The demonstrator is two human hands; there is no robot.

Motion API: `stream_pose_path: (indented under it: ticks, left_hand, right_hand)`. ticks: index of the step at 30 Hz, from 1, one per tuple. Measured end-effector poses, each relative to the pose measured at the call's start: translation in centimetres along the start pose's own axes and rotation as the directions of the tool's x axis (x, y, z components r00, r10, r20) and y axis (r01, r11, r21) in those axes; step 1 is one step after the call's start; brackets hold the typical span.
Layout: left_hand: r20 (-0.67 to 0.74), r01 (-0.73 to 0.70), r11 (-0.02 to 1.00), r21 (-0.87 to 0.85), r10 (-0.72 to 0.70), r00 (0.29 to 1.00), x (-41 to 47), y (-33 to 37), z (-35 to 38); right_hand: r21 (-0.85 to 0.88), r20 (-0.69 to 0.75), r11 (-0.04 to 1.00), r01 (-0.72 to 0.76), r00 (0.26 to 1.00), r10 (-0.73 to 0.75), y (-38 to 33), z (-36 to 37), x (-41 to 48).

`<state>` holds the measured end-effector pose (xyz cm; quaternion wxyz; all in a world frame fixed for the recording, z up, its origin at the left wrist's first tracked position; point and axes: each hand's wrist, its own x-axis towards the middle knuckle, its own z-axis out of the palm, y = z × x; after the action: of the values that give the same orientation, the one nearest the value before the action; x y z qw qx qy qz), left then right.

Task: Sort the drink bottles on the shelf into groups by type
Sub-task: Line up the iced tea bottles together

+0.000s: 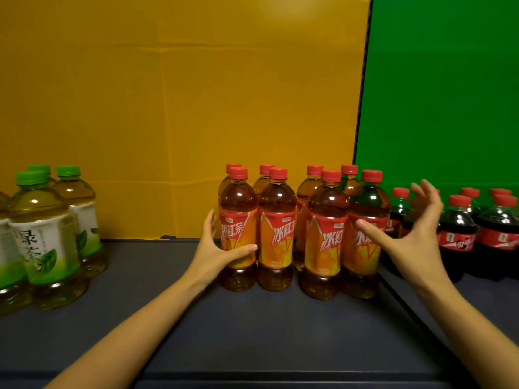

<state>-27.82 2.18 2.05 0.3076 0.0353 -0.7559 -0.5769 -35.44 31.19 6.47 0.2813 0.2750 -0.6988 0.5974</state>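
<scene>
Head view: eight iced red tea bottles (276, 237) stand upright in a tight block, two rows deep, mid-shelf on the dark grey shelf (252, 332). Red caps, orange-red labels.

Left hand (216, 245) is on the front-left iced tea bottle (238, 197) at lower-label height. The thumb (244, 248) lies across the label front. The fingers (209, 220) run up the bottle's left side, close together, wrapping it between thumb and fingers.

Right hand (415, 237) is at the block's right end, holding nothing. Its fingers (429, 192) are spread and raised, in front of the cola bottles (456, 234). Its thumb sticks out over the label of the front-right iced tea bottle (368, 203); cannot tell whether it touches. The block sits between the two hands.

Green tea bottles (45, 242), with green caps, are grouped at the far left, well apart from the block. The cola bottles are grouped at the right, just beside it. A yellow backdrop (168, 108) stands behind the left and centre, a green backdrop (449, 94) behind the right.
</scene>
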Motion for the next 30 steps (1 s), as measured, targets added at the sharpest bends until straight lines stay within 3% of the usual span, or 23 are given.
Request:
stream_pose_path:
  ticks: [3,5,10,27,30]
  left_hand:
    - [0.042,0.018,1.000,-0.011,-0.018,0.999,0.2,-0.2,0.2]
    - [0.070,0.013,1.000,-0.008,-0.012,0.997,0.2,-0.3,0.4]
    - [0.093,0.003,1.000,-0.005,-0.002,0.996,-0.4,-0.1,0.7]
    - [0.142,0.017,0.997,0.078,-0.028,0.989,-1.2,0.5,0.5]
    - [0.092,-0.041,0.982,0.185,0.024,0.995,-2.2,1.3,-1.2]
  right_hand:
    - [0.129,0.346,0.964,-0.234,0.921,0.177,2.4,0.2,0.6]
    - [0.172,0.415,0.952,-0.252,0.895,0.162,3.4,1.0,0.3]
    - [0.221,0.296,0.952,-0.213,0.945,0.142,4.0,2.4,-0.2]
    - [0.161,0.260,0.975,-0.151,0.960,0.106,3.4,2.5,-0.5]
    - [-0.042,0.114,0.999,0.016,0.993,-0.011,2.3,1.7,-0.7]
